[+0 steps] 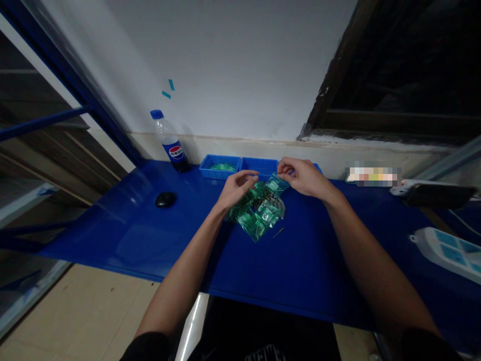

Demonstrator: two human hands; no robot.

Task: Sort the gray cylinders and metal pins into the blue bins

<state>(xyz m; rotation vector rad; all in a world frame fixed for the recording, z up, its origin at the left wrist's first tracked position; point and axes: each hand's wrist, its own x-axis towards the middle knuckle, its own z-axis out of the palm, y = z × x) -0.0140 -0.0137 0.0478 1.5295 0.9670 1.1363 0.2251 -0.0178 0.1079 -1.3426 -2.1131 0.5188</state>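
Note:
Above a pile of green plastic bags (250, 220) on the blue table, my right hand (302, 176) pinches the top edge of a small green bag (276, 184). My left hand (237, 189) is over the left part of the pile, its thumb and fingertips close together; whether something thin is between them is too small to tell. Small dark metal pieces (263, 200) show among the bags. A single thin metal piece (278, 232) lies on the table just in front of the pile.
Behind the hands stand blue trays, the left one (201, 170) holding green bags. A Pepsi bottle (175, 150) and a black mouse (165, 199) are on the left of the table (124, 235). At the right are a white power strip (447, 245) and a dark phone (438, 195).

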